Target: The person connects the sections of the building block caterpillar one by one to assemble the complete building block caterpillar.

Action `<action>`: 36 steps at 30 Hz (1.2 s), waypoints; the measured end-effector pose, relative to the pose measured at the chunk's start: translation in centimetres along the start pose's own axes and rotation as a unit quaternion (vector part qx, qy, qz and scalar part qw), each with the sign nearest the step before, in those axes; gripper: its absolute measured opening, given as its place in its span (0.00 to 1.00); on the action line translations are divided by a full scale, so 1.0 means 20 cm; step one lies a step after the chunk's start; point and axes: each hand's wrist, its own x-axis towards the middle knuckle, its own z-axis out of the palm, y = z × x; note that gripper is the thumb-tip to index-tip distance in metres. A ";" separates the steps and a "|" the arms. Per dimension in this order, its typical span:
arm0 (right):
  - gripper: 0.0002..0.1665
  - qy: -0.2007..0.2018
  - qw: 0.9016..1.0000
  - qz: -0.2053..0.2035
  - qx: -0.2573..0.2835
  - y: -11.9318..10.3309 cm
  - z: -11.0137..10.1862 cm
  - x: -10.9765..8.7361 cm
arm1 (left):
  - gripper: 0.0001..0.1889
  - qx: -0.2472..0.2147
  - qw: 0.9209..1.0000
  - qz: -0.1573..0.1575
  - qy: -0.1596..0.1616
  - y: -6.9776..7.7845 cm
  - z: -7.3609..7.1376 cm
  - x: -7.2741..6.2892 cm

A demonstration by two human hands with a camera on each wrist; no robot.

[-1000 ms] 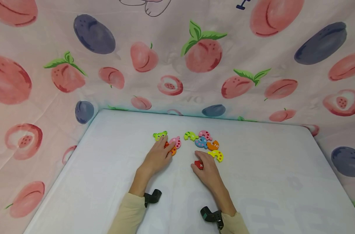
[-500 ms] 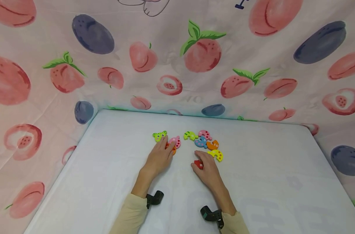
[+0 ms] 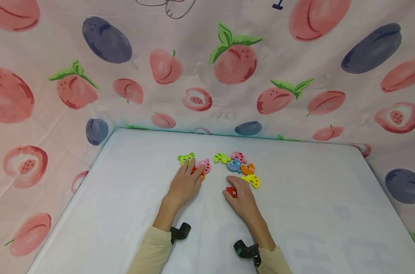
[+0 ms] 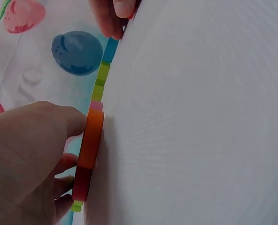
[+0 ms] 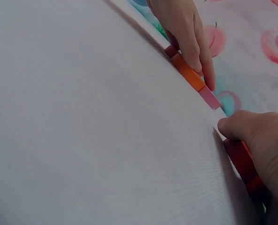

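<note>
My left hand (image 3: 184, 185) lies with extended fingers over a joined group of flat puzzle pieces: a green animal head (image 3: 185, 158), a pink spotted piece (image 3: 207, 166), an orange piece (image 4: 93, 140) and a red piece (image 4: 82, 184) partly hidden by the fingers. In the left wrist view its thumb touches the orange piece's edge. To the right, my right hand (image 3: 244, 197) holds a red puzzle piece (image 3: 232, 191) marked 8 between curled fingers and thumb. That red piece (image 5: 242, 161) shows edge-on beneath the thumb in the right wrist view.
Beyond my right hand lie loose puzzle pieces: green (image 3: 221, 158), pink (image 3: 239, 156), blue (image 3: 234, 166), orange (image 3: 248, 169) and yellow (image 3: 252, 180). They rest on a white table (image 3: 313, 213). A fruit-print cloth (image 3: 200, 68) hangs along its back and sides.
My left wrist has shifted slightly to the right since the earliest frame, its fingers still over the same pieces. My right hand and its red piece stay in place; the view drifts slightly.
</note>
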 end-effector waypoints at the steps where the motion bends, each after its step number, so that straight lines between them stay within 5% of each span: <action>1: 0.31 0.000 1.000 -0.001 -0.001 0.00 0.00 0.00 | 0.26 -0.001 1.000 0.001 0.001 0.00 0.00 0.00; 25: 0.31 0.001 1.000 -0.002 0.022 -0.05 -0.01 0.03 | 0.27 -0.016 1.000 -0.006 -0.019 -0.01 -0.01 0.00; 36: 0.29 -0.032 0.998 -0.049 -0.040 -0.08 -0.04 0.32 | 0.26 -0.022 1.000 0.002 -0.017 -0.01 -0.01 0.00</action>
